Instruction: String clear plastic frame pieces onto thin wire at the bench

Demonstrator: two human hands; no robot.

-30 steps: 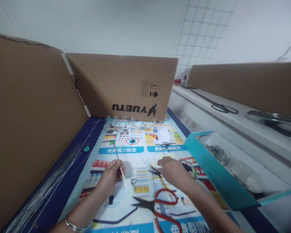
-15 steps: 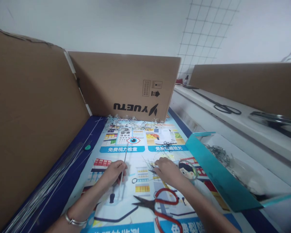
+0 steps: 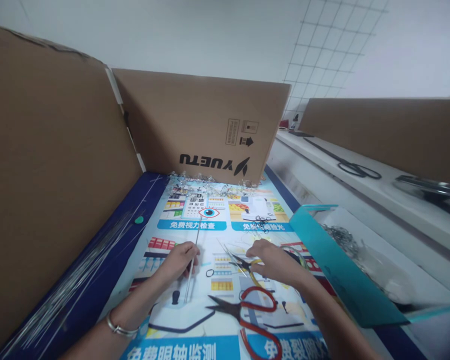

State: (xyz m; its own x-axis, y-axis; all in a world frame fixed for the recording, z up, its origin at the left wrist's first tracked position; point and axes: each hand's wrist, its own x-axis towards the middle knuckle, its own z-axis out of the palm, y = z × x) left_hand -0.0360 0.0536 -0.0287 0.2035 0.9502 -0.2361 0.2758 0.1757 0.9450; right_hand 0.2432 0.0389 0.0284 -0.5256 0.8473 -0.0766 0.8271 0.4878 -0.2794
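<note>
My left hand (image 3: pixel 183 257) is closed in a pinch round a thin, straight metal wire (image 3: pixel 198 234), which points away from me and slightly right. My right hand (image 3: pixel 272 260) is at the yellow-handled pliers (image 3: pixel 252 272), its thumb and forefinger apart near one handle. Whether it touches that handle I cannot tell. The pliers' dark jaws point left, across several thin loose wires (image 3: pixel 225 249). A small dark ring (image 3: pixel 209 273) lies between the hands. Nearer me are red-handled scissors (image 3: pixel 230 309), blades apart and pointing left.
A bundle of wires (image 3: pixel 71 280) lies along the left side. Clear scraps (image 3: pixel 206 185) line the cardboard wall (image 3: pixel 202 120) at the back. Small black loops (image 3: pixel 261 223) lie beyond my right hand. On the right stands a teal-edged box (image 3: pixel 345 265) holding metal pieces.
The view has shifted slightly. My right hand's thumb and forefinger have come apart, and more of the yellow-handled pliers shows. My left hand keeps its hold on the wire.
</note>
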